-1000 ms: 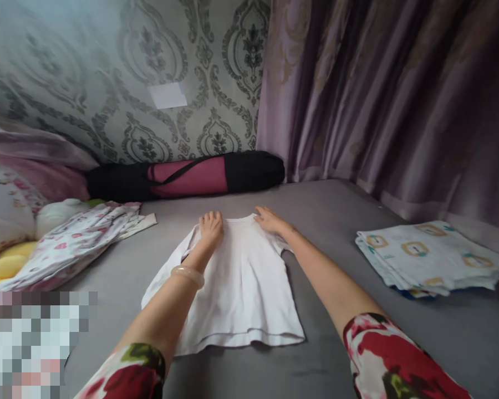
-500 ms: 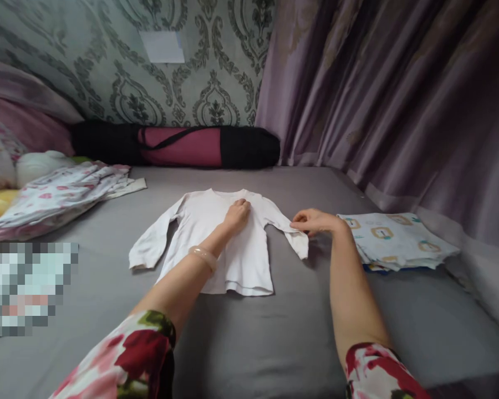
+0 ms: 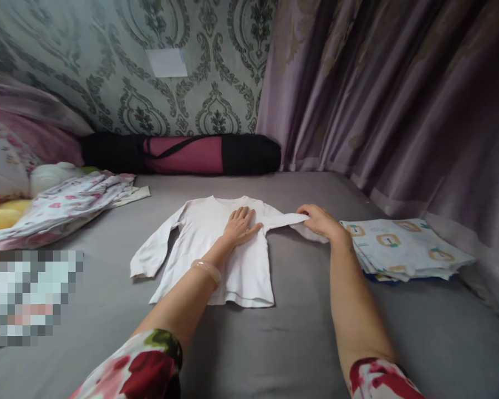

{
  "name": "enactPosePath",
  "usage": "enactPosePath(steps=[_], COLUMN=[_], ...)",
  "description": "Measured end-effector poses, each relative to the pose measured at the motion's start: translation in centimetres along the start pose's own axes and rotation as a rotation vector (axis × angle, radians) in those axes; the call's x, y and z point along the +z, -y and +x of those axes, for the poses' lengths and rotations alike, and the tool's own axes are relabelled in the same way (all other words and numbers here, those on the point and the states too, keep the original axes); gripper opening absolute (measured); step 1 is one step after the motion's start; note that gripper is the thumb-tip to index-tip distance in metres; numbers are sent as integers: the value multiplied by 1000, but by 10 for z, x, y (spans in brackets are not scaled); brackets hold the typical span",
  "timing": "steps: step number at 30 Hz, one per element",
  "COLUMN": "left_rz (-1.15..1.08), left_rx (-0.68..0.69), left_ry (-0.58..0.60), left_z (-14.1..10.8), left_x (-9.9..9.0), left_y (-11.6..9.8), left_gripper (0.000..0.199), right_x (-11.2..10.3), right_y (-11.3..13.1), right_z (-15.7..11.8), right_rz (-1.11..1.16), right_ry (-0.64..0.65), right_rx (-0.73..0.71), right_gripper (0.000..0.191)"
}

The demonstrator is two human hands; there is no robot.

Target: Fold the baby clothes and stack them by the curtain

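A small white long-sleeved shirt point(image 3: 203, 238) lies spread on the grey bed sheet point(image 3: 249, 349), its neckline towards the wall. My left hand point(image 3: 240, 226) rests flat on the upper chest of the shirt, fingers stretched out. With my right hand point(image 3: 319, 223) I pinch the right-hand sleeve, which is drawn out sideways and lifted a little; part of the cuff end hangs below my fingers. The left-hand sleeve lies bent downward on the sheet.
Right of my right arm is a folded stack of patterned cloths point(image 3: 403, 246). Printed clothes point(image 3: 75, 202) and a yellow plush thing point(image 3: 8, 216) lie at the left. A long black and maroon bag point(image 3: 187, 155) sits along the wall, beside purple curtains point(image 3: 324, 88).
The right-hand sleeve has gone from hanging downward to being pulled outward and raised in my right hand. My left hand has flattened, its fingers now spread on the shirt.
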State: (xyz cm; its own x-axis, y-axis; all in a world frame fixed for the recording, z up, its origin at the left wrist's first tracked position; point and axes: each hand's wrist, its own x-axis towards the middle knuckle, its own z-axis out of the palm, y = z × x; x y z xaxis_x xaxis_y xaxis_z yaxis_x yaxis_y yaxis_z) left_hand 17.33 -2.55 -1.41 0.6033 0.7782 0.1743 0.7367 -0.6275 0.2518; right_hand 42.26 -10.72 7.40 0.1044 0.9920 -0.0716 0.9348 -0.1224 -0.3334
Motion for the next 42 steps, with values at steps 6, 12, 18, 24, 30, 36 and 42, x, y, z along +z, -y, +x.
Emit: enactPosePath(steps=[6,12,18,24,30,36,42], left_rz=[-8,13,17,45,14,-16,-6], left_rx=[-9,-20,-11,-4,-37,91,27], left_ry=[11,50,57,65,100,53,84], left_z=[-1,0,1,0,14,41,43], left_x=[-2,-3,0,-2,-14,-8,10], left_y=[-1,-2,0,-2,-7,-15,-23], left_gripper=[63,66,67,60,49,41,53], right_x=[-14,-13,2,3,-7,-9,-10], right_y=[-23,-53,-41,-29,-42,-59,-76], right_z=[-14,-13,-8,-6,-7,-12,-14], right_rz=[-88,-9,-96,-212,70,547,437], right_ry=[136,54,139,169,31,-170,-230], right_rx=[12,228,370,463,315,113,152], right_gripper=[46,26,33,41,19,31,35])
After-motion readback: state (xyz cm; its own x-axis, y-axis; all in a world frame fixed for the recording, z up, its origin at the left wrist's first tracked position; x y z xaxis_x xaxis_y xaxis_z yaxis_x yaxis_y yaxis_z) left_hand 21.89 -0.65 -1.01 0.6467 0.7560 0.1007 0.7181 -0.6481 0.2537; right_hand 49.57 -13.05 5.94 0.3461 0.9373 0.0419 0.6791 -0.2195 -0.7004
